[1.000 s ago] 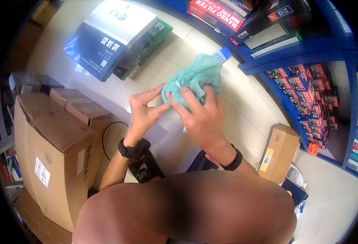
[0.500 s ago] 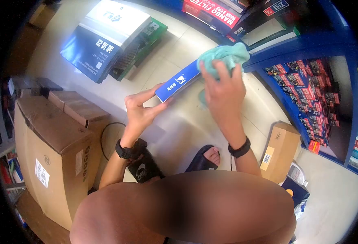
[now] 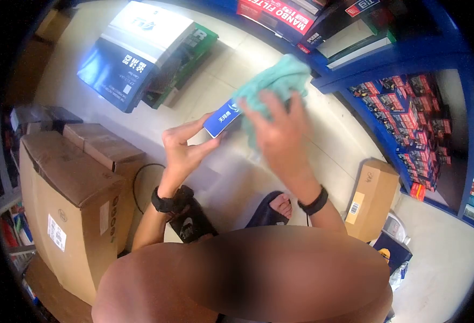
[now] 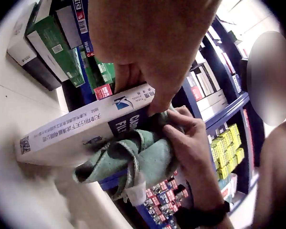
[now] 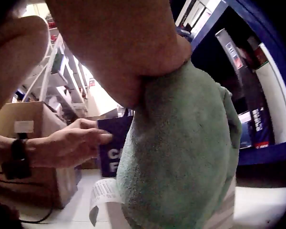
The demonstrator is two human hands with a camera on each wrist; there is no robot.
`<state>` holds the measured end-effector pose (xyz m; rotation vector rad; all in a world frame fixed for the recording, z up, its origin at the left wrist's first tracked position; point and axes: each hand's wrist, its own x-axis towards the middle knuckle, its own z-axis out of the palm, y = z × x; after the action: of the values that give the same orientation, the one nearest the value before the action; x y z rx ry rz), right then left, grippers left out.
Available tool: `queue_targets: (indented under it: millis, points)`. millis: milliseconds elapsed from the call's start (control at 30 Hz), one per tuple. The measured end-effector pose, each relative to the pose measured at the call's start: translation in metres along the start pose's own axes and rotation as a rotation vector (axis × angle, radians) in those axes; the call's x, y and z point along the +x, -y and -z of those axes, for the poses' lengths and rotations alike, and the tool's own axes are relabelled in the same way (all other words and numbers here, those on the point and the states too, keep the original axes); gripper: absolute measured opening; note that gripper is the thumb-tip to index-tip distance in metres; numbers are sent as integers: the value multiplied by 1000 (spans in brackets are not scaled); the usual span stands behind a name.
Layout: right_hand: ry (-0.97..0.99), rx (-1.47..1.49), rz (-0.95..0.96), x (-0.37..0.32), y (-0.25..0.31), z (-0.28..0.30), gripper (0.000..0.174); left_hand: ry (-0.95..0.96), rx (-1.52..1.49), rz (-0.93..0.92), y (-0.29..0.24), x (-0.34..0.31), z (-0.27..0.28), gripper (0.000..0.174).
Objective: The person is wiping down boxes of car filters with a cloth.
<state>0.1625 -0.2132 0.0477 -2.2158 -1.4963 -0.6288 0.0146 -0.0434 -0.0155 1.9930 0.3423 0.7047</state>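
From the head view only the near end of the box [image 3: 222, 117] shows, blue with white print; the rest is hidden under the cloth [image 3: 276, 81]. The left wrist view gives its full length: a long narrow box [image 4: 76, 131] with a white printed side, held level in the air over the floor [image 3: 323, 145] in front of the blue shelf [image 3: 409, 58].

The left hand [image 3: 185, 149] is raised with the wrist bent back, thumb below and fingers above, pinching the box's near end. The left wrist view shows those fingers [image 4: 157, 93] clamped on the blue face.

The right hand [image 3: 280, 134] is blurred in the head view, fingers spread over the green cloth. The left wrist view is clearer: its fingers [image 4: 181, 136] curl into the cloth [image 4: 143, 157] and grip it against the box, probably around the middle of its length. From the right wrist, the cloth [image 5: 181, 152] hangs bunched below the right hand [image 5: 119, 43] (a white tag [image 5: 102, 194] dangles from it), with the left hand [image 5: 66, 143] and the box end [image 5: 112, 148] behind.

Cartons [image 3: 70, 183] stand to the left.
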Motion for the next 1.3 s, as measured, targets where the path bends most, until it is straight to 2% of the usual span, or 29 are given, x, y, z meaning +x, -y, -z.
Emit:
queue_targets:
  millis: [167, 300, 367, 400, 467, 500, 567, 600, 633, 667, 733, 800, 867, 933, 967, 1033, 1133, 1200, 1267, 1300]
  points:
    - [7, -188, -190, 16, -69, -1, 30, 28, 6, -15, -8, 5, 0, 43]
    - [-18, -216, -121, 16, -59, -8, 29, 31, 9, -1, -7, 4, -1, 44]
    - [63, -130, -60, 8, -43, -1, 50, 30, 34, 7, -6, 4, -1, 45]
    - [64, -126, -62, 5, -29, 3, 50, 23, 28, 20, -5, 2, -2, 46]
    - [106, -39, 27, 2, 4, 11, 15, 18, 21, 26, -4, 1, -1, 47]
    - [105, -40, 26, -1, 23, 14, 15, 11, 39, 22, -5, 0, -1, 47]
    - [54, 167, -105, -3, 50, 16, 12, 5, 57, 16, -7, -3, 0, 48]
    - [49, 165, -103, -3, 48, 16, 12, 18, 73, 45, -8, -5, 1, 48]
    - [68, 100, -19, -3, 46, 16, 13, 30, 91, 76, -8, -5, 1, 49]
    - [90, 36, 61, -5, 44, 16, 13, 31, 92, 77, -8, -5, 0, 49]
    - [77, 44, 31, -5, 36, 11, 15, 3, 56, 45, -6, -4, -1, 48]
    - [81, 12, -34, -3, 26, 7, 35, 14, 47, 27, -5, 1, 0, 47]
    - [59, -24, -53, 2, 1, 2, 40, 23, 39, 10, -6, 3, 2, 47]
    - [54, -155, -160, 8, -30, -2, 46, 44, 62, 6, -8, 5, 3, 46]
    - [55, -157, -164, 12, -48, -3, 46, 47, 60, 5, -9, 4, 3, 46]
    - [-73, -185, -181, 21, -75, -6, 34, 80, 64, 26, -9, 4, 2, 46]
    - [-85, -173, -118, 27, -71, -12, 36, 44, 49, -18, -7, 3, -2, 45]
    - [-55, -180, -137, 24, -58, -10, 30, 44, 36, 6, -11, 4, -2, 46]
    - [139, -58, -297, 14, -38, -11, 47, 38, 31, 32, -10, 4, -2, 46]
    - [157, -43, -249, 5, -26, -11, 47, 30, 36, 39, -9, 3, -2, 47]
